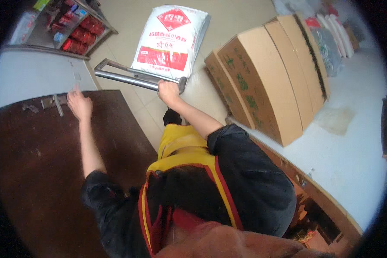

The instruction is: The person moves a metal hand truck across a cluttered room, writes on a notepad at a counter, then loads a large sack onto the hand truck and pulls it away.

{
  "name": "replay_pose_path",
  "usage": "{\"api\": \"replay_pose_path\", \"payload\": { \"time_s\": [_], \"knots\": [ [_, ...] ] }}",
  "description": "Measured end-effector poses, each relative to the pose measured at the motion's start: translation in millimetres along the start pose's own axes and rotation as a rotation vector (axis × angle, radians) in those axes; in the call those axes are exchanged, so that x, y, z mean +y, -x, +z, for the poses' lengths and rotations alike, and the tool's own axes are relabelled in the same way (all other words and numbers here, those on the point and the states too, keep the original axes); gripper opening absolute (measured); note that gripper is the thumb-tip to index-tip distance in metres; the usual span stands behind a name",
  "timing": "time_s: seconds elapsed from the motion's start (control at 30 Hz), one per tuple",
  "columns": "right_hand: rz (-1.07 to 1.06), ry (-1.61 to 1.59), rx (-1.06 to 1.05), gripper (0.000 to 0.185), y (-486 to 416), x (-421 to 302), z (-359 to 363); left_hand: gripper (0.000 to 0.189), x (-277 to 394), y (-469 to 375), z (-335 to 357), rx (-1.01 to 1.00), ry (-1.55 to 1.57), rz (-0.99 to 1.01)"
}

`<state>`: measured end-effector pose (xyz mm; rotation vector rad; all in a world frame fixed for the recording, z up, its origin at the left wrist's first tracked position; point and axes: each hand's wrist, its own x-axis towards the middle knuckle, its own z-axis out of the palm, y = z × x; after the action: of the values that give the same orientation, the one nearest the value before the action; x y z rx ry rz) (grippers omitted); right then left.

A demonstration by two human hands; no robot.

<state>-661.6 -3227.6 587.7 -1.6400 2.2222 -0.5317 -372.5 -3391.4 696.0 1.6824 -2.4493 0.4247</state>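
My right hand (168, 93) is closed around the tubular metal handle (129, 80) of what looks like a hand trolley. Just beyond the handle lies a large white and red sack (167, 42) bearing printed writing, probably on the trolley's platform, which is mostly hidden. On the other side, my left hand (80, 104) reaches to the edge of a dark brown door (67, 148), fingers extended and slightly blurred. It appears to touch the door beside a metal door handle (58, 104) on a plate. Nothing shows in that hand.
Cardboard boxes (267, 77) stand close on the right, by a white wall (348, 148). At the upper left, a shelf unit (87, 53) holds red packages. Bagged goods (332, 42) sit behind the boxes. Pale floor tiles (145, 100) show between door and boxes.
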Motion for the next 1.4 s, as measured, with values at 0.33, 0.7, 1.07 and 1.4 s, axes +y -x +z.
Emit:
{"api": "replay_pose_path", "payload": {
  "time_s": [0.33, 0.7, 1.07, 1.4],
  "knots": [
    [-0.117, 0.037, -0.023, 0.01, 83.0, 14.3, -8.3, 0.016, 106.6, 41.7, 41.5, -0.58, -0.092, 0.335],
    [-0.13, 0.184, -0.117, 0.016, 180.4, 62.7, -29.0, 0.014, 140.0, 169.7, 38.9, -0.459, 0.049, 0.368],
    [-0.162, 0.173, -0.18, 0.013, 284.0, 94.1, -53.4, 0.028, 174.3, 302.9, -1.5, -0.509, 0.197, 0.294],
    [-0.092, 0.27, -0.051, 0.01, 330.4, 103.4, -67.7, 0.025, 192.3, 360.1, -47.1, -0.552, 0.192, 0.319]
  ]
}}
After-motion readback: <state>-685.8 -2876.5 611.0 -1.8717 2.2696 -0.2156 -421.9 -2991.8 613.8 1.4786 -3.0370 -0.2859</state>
